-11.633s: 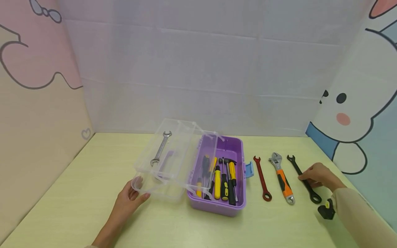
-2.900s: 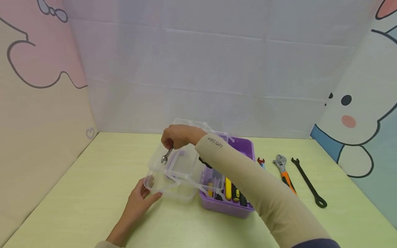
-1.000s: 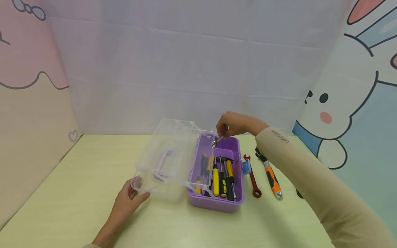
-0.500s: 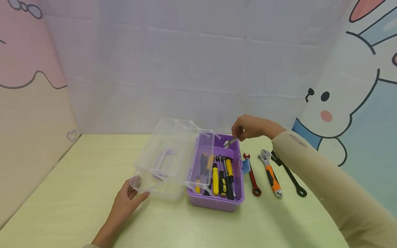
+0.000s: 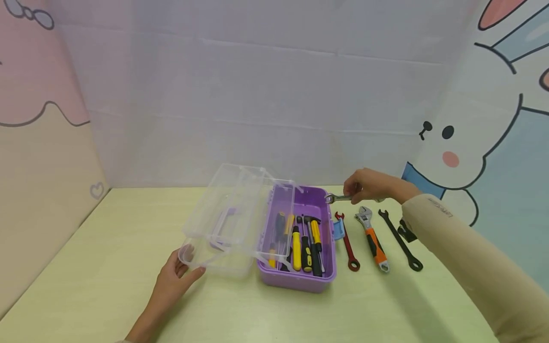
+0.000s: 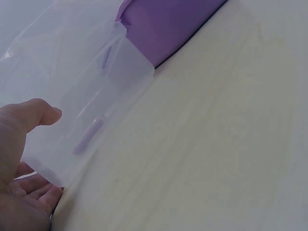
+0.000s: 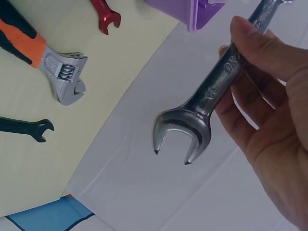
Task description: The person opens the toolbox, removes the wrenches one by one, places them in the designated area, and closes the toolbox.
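My right hand pinches a silver double open-end wrench between thumb and fingers, raised near the back right corner of a purple toolbox. The right wrist view shows the wrench's forked end pointing away from the right hand. On the left, my left hand holds the front left corner of the toolbox's clear lid. Up close, the left thumb lies over the clear plastic and the fingers curl beneath it. Inside the box lie a claw hammer and several yellow-and-black handled screwdrivers.
Right of the box, a red wrench, an orange-and-black handled adjustable wrench and a black wrench lie in a row on the table. A blue latch sticks out from the box's right side.
The right hand, first at the black wrench, has taken the silver wrench from the lid and carried it right across the toolbox. The left hand has stayed at the lid's corner.
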{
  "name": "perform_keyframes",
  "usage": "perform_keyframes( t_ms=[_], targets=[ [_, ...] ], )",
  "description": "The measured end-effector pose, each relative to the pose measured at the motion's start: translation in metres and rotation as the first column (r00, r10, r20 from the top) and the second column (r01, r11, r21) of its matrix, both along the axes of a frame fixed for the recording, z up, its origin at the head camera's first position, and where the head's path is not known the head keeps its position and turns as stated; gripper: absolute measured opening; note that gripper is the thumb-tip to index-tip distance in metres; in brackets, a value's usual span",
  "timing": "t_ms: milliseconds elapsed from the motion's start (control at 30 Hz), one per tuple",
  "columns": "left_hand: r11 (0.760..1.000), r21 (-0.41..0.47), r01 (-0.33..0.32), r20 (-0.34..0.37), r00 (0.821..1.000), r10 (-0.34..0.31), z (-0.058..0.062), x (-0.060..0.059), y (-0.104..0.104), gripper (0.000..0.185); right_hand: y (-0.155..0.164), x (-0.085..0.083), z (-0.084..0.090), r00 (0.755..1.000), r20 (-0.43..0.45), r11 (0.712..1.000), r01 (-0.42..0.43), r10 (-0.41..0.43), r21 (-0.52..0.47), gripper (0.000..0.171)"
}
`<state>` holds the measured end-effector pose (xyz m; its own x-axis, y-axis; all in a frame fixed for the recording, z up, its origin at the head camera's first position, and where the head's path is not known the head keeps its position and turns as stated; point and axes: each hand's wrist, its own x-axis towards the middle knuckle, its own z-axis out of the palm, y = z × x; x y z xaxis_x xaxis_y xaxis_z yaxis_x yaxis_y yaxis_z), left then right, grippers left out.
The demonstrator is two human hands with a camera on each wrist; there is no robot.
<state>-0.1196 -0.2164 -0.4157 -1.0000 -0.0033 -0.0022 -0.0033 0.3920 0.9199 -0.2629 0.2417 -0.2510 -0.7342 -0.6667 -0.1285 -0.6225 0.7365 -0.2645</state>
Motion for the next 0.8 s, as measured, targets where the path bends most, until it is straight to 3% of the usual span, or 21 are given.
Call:
perform_keyframes(
  t_ms=[500, 800],
  targets=[
    [1.0, 0.002, 0.009, -0.031, 0.999, -0.009, -0.001, -0.001, 0.001, 0.071, 0.05, 0.011, -0.024, 0.988, -0.038, 0.987, 0.148, -0.15, -0.058, 0.01],
    [1.0, 0.0, 0.012, -0.01, 1.0, -0.012, -0.003, -0.001, -0.001, 0.073, 0.079, 0.013, -0.038, 0.963, 0.053, 0.954, 0.268, -0.263, -0.132, 0.011]
  ],
)
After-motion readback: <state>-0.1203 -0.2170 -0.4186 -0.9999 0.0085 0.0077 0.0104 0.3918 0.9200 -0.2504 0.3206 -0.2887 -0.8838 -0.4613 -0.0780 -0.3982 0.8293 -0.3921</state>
